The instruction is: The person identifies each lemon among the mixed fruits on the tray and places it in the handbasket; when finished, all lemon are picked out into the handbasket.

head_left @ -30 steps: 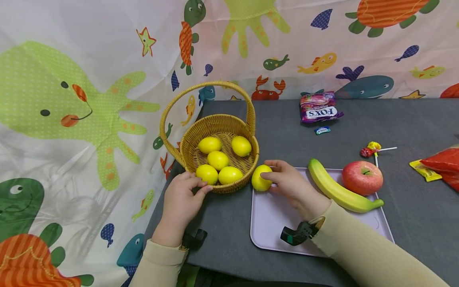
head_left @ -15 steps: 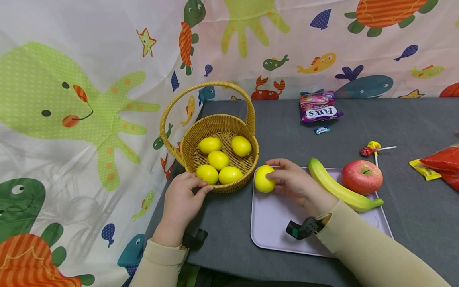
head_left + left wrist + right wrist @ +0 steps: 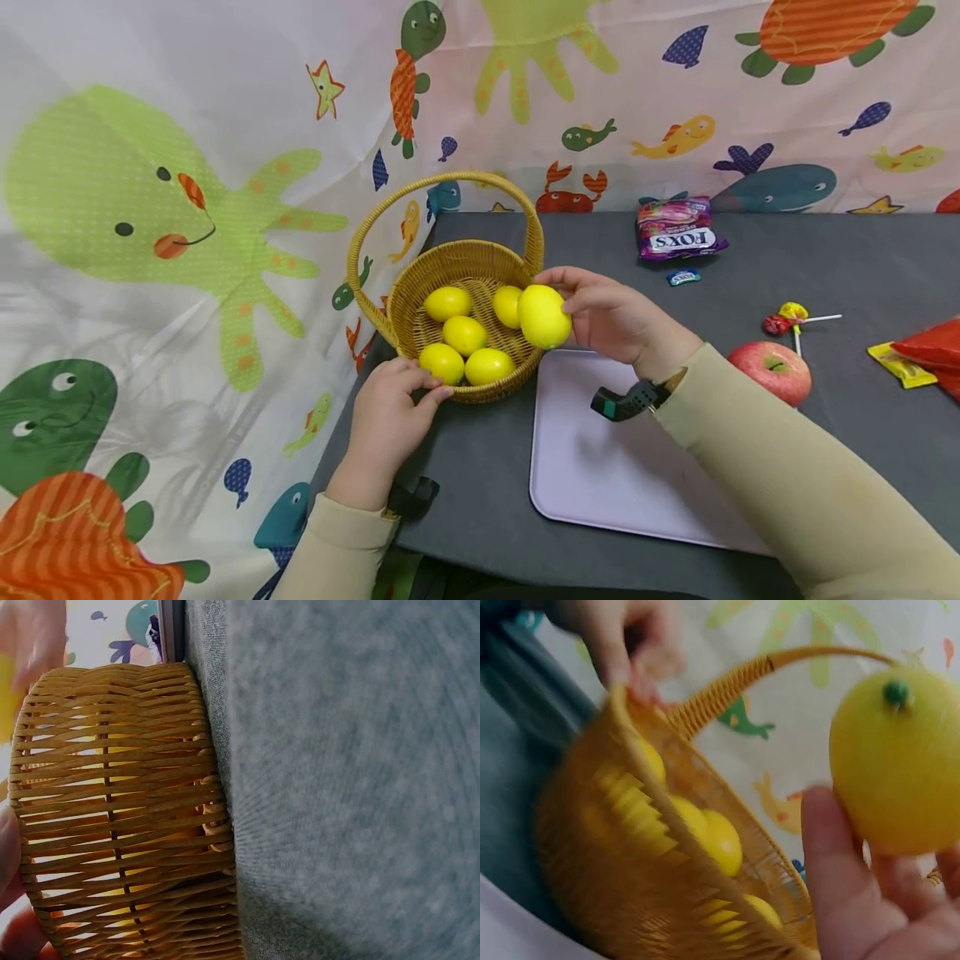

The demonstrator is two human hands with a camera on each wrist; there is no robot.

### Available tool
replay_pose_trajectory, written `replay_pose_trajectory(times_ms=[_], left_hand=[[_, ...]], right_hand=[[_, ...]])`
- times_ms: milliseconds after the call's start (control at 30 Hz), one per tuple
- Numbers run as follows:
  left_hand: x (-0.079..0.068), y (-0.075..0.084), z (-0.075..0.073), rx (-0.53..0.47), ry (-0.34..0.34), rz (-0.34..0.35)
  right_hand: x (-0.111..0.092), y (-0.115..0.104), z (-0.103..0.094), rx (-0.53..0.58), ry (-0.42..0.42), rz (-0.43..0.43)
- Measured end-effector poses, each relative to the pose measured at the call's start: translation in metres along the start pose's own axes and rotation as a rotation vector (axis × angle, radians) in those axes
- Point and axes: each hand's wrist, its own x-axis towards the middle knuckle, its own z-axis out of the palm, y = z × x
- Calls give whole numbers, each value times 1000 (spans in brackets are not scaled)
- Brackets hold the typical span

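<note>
A lemon (image 3: 545, 317) is in my right hand (image 3: 618, 317), raised at the right side of the wicker basket (image 3: 465, 257) and overlapping its rim in the head view. In the right wrist view the lemon (image 3: 900, 772) shows a green stem end, with thumb and fingers around it. My left hand (image 3: 386, 425) pinches the basket's near rim at the front left. Several other lemons (image 3: 465, 336) lie inside the basket. Its woven wall (image 3: 120, 810) fills much of the left wrist view, with left fingertips at its edge.
A lilac tray (image 3: 585, 467) lies right of the basket, partly under my right forearm. Beyond it are an apple (image 3: 772, 371) and lollipops (image 3: 792, 312). A purple candy bag (image 3: 678, 229) and a small wrapped candy (image 3: 684, 277) stand farther back; a red packet (image 3: 937, 350) is far right.
My right hand has lifted the lemon from the tray's left corner up beside the basket's right rim. The banana is now hidden behind my right arm. My left hand stays on the rim.
</note>
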Motion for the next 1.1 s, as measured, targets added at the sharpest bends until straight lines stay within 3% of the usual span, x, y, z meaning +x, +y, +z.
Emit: replay_pose_trajectory(times_ms=[133,333,467,567,700,800,967,1100], left_hand=[[-1,2,3,0,-9,-8],[-2,6,6,2,-5,12],[1,9,9,7,5,37],[1,10,10,6,8,45],[2,11,11,-3,12,53],[2,12,11,-9,13,58],[2,13,12,-15,7,52],[2,14,10,-17,7,56]], right_hand=[[27,-16,-1,-142,-84,32],[59,-24,1,-420,-200,189],[69,-23,4,-655,-205,304],[73,-21,10,-894,-184,358],[76,-16,20,-1189,-155,345],[76,-12,25,-1330,-135,338],[73,-4,27,-1466,-116,333],[67,-2,25,-1479,-104,261]])
